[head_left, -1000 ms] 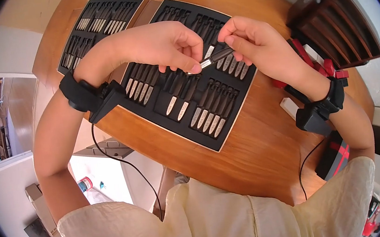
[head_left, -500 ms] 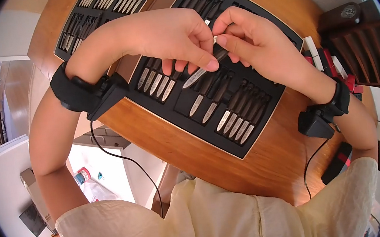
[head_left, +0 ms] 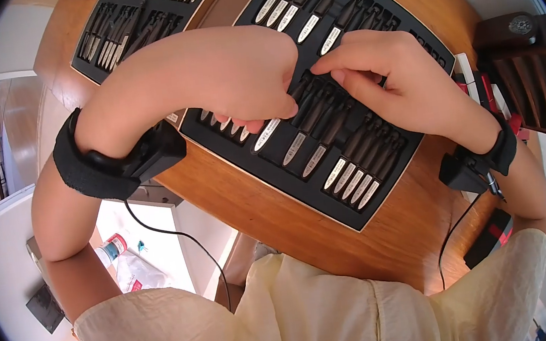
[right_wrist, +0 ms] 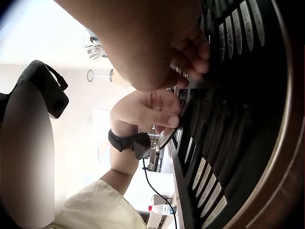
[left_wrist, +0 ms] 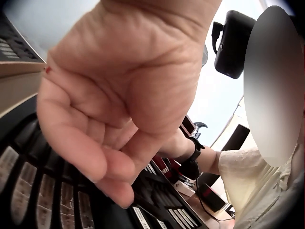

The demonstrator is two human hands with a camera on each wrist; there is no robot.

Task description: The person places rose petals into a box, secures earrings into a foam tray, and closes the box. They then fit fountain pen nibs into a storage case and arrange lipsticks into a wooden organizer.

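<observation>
My left hand (head_left: 242,73) is over the near part of a black tray (head_left: 246,167). Its thumb and fingers pinch a slim dark piece with a white, rounded, labelled end (head_left: 266,136), which slants towards the tray's near edge. In the right wrist view the piece's pale tip (right_wrist: 167,139) sticks out below the left thumb. Its upper part is dark and mostly hidden. Beside it my right hand (head_left: 387,80) reaches in from the right, index finger and thumb slightly apart near the dark upper ends. Rows of similar pieces (head_left: 348,182) lie in the tray's slots.
A second tray (head_left: 89,67) of similar pieces lies at the far left of the wooden table (head_left: 264,212). At the right stands a dark wooden rack (head_left: 525,74) with red and white items (head_left: 478,83) beside it. A cable (head_left: 185,231) hangs from the left wrist camera.
The left hand has brought the piece down towards the tray, its white end now pointing to the near edge. The right thumb and index finger have parted from its upper end. The head view has shifted.
</observation>
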